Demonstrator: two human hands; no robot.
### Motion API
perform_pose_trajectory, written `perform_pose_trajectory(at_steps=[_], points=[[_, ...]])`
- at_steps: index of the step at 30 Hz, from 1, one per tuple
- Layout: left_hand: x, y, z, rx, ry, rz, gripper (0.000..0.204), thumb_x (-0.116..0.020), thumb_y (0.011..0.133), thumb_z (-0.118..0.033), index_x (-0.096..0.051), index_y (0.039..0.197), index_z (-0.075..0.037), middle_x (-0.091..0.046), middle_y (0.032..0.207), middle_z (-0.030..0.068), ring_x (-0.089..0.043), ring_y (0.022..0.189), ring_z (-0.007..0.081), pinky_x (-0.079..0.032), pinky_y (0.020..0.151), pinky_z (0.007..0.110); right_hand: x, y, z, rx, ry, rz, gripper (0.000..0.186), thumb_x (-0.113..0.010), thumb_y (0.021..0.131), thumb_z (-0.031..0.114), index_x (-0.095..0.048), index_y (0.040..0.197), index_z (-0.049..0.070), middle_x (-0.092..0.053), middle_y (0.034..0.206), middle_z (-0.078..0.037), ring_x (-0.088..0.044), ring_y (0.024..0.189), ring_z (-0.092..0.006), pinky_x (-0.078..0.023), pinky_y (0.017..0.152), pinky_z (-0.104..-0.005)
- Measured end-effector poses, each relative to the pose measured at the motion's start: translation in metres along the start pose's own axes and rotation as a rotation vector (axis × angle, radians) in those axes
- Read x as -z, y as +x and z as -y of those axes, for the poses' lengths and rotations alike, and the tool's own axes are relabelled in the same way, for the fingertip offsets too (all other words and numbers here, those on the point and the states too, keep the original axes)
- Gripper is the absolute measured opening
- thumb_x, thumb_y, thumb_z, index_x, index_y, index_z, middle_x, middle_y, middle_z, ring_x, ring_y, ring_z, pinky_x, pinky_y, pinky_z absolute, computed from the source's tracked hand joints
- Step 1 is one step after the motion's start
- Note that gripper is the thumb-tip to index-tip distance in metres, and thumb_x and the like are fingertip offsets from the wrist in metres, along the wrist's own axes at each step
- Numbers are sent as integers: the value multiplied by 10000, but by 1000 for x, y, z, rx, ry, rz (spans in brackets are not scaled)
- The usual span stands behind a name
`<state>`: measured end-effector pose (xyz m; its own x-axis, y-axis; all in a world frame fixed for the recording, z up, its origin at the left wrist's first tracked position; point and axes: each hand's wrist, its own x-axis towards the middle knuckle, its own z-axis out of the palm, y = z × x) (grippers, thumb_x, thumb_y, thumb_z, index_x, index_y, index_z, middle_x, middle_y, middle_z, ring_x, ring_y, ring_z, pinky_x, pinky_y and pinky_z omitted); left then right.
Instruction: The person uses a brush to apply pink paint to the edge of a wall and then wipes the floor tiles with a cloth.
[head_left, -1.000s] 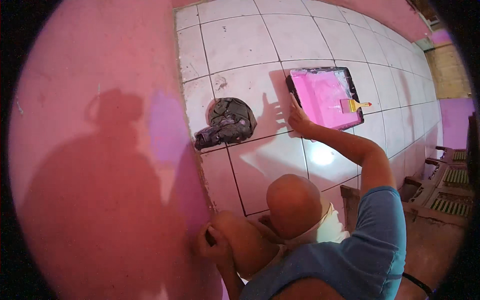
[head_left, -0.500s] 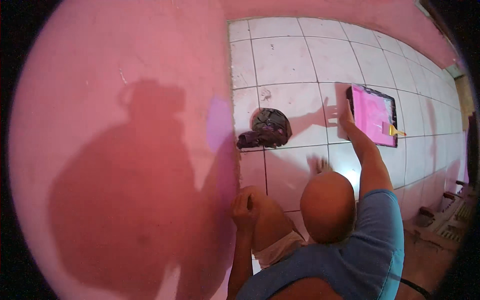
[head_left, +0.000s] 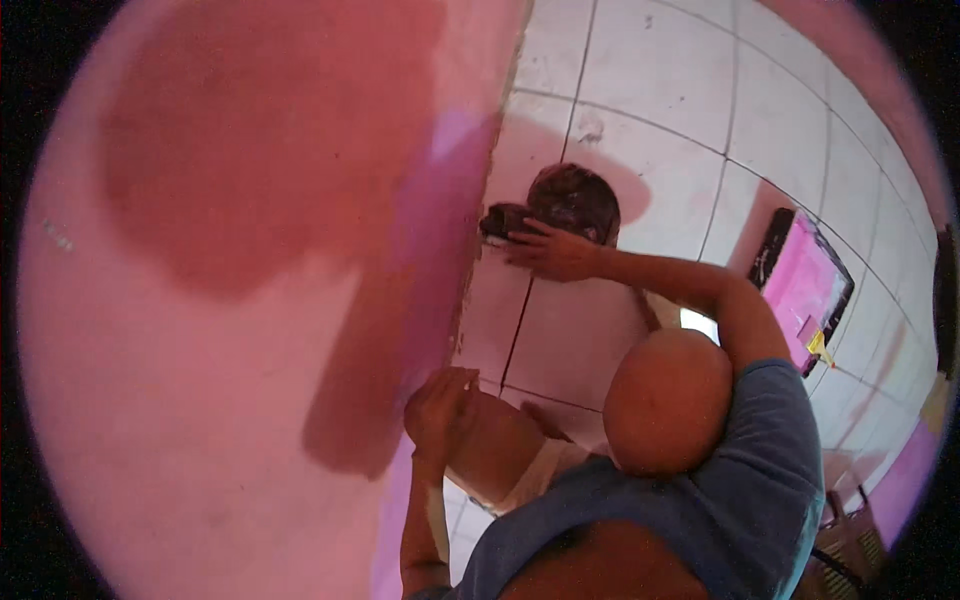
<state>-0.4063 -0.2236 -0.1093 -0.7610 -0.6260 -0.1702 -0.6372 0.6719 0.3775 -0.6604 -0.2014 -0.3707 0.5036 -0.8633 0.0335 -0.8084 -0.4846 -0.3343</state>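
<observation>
My right hand (head_left: 553,250) reaches across to a crumpled dark bundle (head_left: 580,195), perhaps a plastic bag or cloth; I cannot tell which. Its fingers are spread and touch the bundle's near left end, close to the foot of the pink wall (head_left: 200,380). My left hand (head_left: 438,412) rests at my left knee beside the wall, its fingers loosely bent and nothing visible in them. To the right, a black paint tray (head_left: 772,248) holds pink paint. A paintbrush (head_left: 820,348) with a yellow ferrule lies at its near edge.
White floor tiles (head_left: 660,90) with dark joints and some smudges run along the wall. My bent knees fill the space nearest me. A slatted object (head_left: 855,540), partly hidden by my sleeve, stands at the lower right. My shadow falls on the wall.
My right hand has left the paint tray's left edge and moved left onto the dark bundle. The view has turned and shifted, so the tray appears lower and farther right.
</observation>
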Motion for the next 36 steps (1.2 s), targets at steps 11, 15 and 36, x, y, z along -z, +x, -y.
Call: perform_pose_trajectory(at_steps=[11, 15, 36], points=[[13, -9, -57, 608, 161, 215, 174, -648, 802, -144, -658, 973, -172, -652, 957, 46, -635, 882, 241, -524, 728, 370, -15, 27, -17, -255, 18, -152, 626, -511, 770, 113, -376, 1366, -22, -303, 1447, -193, -321, 1315, -280, -305, 1082, -355], [18, 8, -83, 593, 67, 143, 195, -655, 784, -77, -663, 974, -122, -649, 953, 103, -631, 892, 277, -520, 755, 389, -67, 32, 1, 97, 135, -157, 532, -517, 773, 146, -474, 1277, -19, -520, 1253, -161, -448, 1209, -258, -340, 1040, -331], [-33, 11, -104, 515, 21, 226, 200, -652, 797, -69, -654, 994, -105, -648, 983, 95, -625, 926, 269, -516, 770, 373, -31, 44, -71, -59, 98, -219, 504, -520, 883, 176, -416, 1372, 231, -541, 1140, -105, -511, 1081, -267, -411, 902, -394]])
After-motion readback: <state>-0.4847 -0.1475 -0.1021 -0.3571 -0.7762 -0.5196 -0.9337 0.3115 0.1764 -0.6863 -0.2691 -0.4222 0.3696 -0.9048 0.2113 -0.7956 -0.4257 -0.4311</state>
